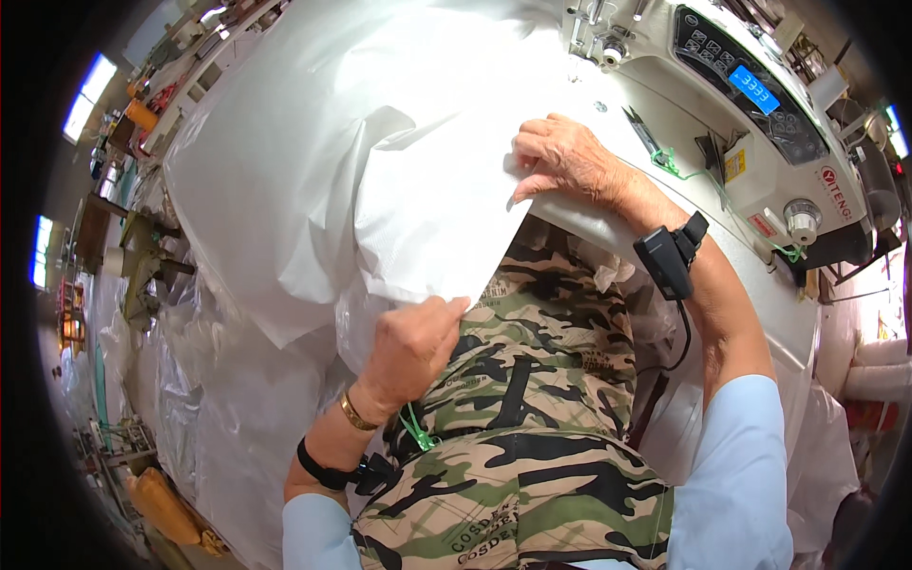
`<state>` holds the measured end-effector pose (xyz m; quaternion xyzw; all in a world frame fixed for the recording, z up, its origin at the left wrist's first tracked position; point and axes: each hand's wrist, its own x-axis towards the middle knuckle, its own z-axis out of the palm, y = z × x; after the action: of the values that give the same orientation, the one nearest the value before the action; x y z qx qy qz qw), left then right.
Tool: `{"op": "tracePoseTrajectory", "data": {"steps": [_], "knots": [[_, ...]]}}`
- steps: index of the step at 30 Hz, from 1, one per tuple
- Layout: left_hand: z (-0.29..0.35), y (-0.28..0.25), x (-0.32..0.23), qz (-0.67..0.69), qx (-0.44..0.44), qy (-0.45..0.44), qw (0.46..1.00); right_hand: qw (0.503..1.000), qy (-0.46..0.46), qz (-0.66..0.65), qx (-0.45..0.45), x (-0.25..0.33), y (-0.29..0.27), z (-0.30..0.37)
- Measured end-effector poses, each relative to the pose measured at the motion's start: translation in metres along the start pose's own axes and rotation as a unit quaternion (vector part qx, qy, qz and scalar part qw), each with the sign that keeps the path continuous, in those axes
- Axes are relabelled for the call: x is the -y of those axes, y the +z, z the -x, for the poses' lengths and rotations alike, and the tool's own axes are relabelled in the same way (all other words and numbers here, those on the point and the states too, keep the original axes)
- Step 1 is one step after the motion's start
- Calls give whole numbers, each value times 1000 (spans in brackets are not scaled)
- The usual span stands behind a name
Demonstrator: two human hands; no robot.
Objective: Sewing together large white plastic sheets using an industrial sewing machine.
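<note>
A large white plastic-like sheet (437, 199) lies bunched over the table and hangs down toward my lap. My left hand (415, 344) is closed on its near lower corner, thumb and finger pinched together. Farther up and to the right, my right hand (565, 160) grips the same sheet's edge between thumb and curled fingers. The edge runs fairly straight between both hands. Just beyond my right hand is the head of a white sewing machine (646, 81); glare washes out the sheet near its needle area.
Thread snips (642, 129) tied with green cord lie on the machine bed, right of my right hand. The machine's control panel (750, 85) is lit. More translucent white sheeting (256, 408) hangs at the left. A camouflage apron (532, 380) covers my lap.
</note>
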<state>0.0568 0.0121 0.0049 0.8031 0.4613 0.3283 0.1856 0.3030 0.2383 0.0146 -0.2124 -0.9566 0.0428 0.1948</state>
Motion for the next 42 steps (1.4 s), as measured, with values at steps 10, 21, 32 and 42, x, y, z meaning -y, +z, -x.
{"op": "tracePoseTrajectory", "data": {"steps": [10,21,32,42], "knots": [[-25,18,3,-122,64,127,982,970,174,153,-76,-4,0,9],[-70,25,23,-206,66,175,961,955,272,114,-39,3,-6,15],[-152,31,27,-254,53,188,947,958,280,57,-14,-10,3,28],[-228,49,34,-257,63,132,955,957,281,35,-54,-10,-1,29]]}}
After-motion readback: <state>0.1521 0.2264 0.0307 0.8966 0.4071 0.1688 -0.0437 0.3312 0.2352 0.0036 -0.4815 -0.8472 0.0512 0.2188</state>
